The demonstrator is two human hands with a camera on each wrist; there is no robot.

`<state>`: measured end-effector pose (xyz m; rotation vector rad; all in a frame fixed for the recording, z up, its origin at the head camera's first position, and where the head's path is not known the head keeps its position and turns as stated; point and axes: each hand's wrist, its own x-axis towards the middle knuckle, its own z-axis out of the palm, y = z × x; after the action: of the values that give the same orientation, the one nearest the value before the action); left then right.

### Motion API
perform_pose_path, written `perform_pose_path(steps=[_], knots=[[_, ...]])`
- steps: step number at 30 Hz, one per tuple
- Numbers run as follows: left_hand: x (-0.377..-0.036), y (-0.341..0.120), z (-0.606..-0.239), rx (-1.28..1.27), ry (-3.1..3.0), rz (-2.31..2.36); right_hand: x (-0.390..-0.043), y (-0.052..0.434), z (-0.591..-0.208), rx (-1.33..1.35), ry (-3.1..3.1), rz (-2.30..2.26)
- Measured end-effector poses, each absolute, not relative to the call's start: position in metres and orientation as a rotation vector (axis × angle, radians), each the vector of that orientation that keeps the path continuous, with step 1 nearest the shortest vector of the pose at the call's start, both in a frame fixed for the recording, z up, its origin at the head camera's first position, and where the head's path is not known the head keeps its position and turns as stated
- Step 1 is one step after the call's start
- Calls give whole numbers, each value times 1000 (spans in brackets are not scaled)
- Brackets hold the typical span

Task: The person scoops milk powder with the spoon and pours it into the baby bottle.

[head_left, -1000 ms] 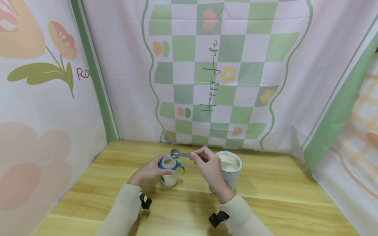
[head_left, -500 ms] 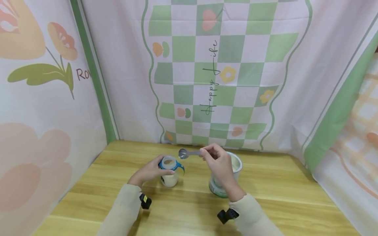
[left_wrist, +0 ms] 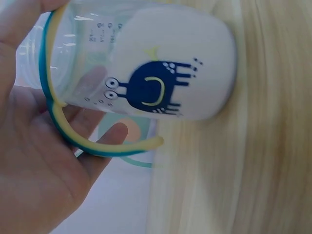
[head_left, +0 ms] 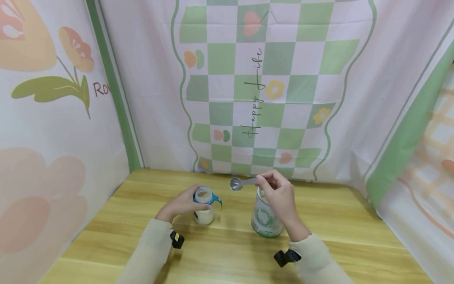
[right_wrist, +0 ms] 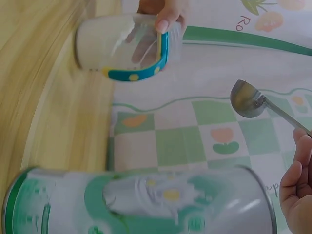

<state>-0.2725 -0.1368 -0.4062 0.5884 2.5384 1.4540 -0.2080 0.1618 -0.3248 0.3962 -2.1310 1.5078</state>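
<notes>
Hands: left hand [head_left: 181, 204] grips baby bottle [head_left: 204, 207]; right hand [head_left: 280, 193] pinches metal spoon [head_left: 241, 183] above tin [head_left: 265, 221].

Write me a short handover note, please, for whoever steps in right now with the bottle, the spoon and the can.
Left hand grips the baby bottle, upright on the wooden table; white powder fills its lower part.
Right hand pinches the metal spoon by its handle; the bowl looks empty and hangs between bottle and powder can.
Done: some powder is in the bottle.
Left: probably another scoop from the can; no bottle cap in view.
</notes>
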Motion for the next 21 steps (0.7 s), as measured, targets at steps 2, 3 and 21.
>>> perform_pose_path(steps=[2,3,21], knots=[[-274,-135,-405,605,2552,1438,-202,163,-318,399,-2137,1481],[-274,-134,-405,612,2568,1422,-202,165,-317,391,-2138,1471],[-269,-102,-376,845,2714,1400,-203,194,-316,273,-2104,1408]])
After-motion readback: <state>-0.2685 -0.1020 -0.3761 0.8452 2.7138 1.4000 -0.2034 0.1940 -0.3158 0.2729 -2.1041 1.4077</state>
